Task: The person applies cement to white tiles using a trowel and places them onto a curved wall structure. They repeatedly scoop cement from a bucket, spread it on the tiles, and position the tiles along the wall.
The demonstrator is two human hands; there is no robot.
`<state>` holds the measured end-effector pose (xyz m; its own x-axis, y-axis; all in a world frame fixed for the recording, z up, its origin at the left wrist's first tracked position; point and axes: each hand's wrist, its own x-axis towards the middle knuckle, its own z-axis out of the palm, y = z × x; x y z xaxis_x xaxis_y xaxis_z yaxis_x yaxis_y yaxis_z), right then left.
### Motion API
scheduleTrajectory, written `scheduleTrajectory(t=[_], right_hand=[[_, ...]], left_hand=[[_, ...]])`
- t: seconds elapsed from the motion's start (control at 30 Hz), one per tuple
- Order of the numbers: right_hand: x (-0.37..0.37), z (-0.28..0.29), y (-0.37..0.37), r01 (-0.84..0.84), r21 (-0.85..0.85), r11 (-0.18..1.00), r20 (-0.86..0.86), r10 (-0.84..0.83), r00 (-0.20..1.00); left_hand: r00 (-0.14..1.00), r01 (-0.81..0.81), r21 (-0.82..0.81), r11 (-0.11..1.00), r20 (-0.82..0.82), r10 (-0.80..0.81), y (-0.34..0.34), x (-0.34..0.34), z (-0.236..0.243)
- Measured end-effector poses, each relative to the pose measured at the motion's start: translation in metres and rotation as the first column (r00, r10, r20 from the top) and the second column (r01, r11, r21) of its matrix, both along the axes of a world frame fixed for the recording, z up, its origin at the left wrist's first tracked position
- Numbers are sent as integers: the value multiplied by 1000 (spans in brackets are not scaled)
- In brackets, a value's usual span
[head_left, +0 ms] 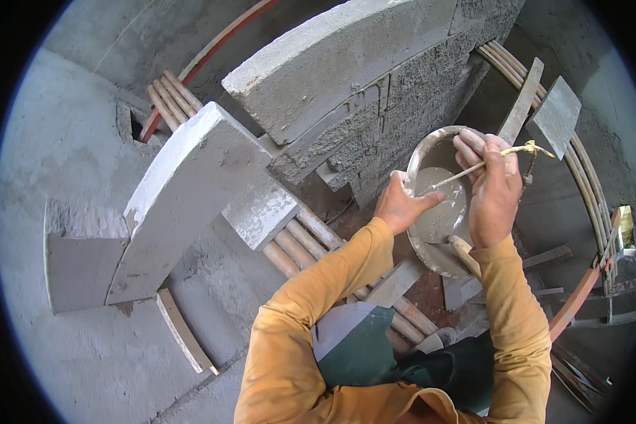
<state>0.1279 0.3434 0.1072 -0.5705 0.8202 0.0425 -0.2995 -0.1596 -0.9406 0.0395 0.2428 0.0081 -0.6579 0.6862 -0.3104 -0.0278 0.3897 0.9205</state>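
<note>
A round bucket (422,244) with a pale, mortar-crusted rim stands tilted in front of me, with wet grey mortar (442,212) inside. My left hand (401,205) is closed on its left rim, thumb over the inner side. A thin, light cord (523,149) runs from near that thumb across to a yellowish knotted end on the right. My right hand (493,191) is closed around this cord over the bucket's right side, fingers curled. Beneath the right wrist a wooden handle (465,256) sticks out of the bucket; whatever it belongs to is hidden.
Curved grey block walls (346,63) rise ahead, and another section (191,191) at left. Bundled wooden poles (297,244) pass under the left block. Curved rods (588,177), a board (521,102) and a grey slab (555,116) are at right. A wood strip (184,332) lies lower left.
</note>
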Motion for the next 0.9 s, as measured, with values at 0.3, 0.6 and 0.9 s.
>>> scheduleTrajectory(t=[0.3,0.6,0.9], right_hand=[[15,-24,43,-250,88,964,328,209,921],[173,-38,5,-808,147,571,989,-65,134],[158,-77,21,-857,205,473,976,-168,141]], left_hand=[[988,-120,-7,993,-101,118,10,-4,-31],[984,-179,145,973,32,176,30,10,-33],[994,-84,213,974,-52,97,57,36,-13]])
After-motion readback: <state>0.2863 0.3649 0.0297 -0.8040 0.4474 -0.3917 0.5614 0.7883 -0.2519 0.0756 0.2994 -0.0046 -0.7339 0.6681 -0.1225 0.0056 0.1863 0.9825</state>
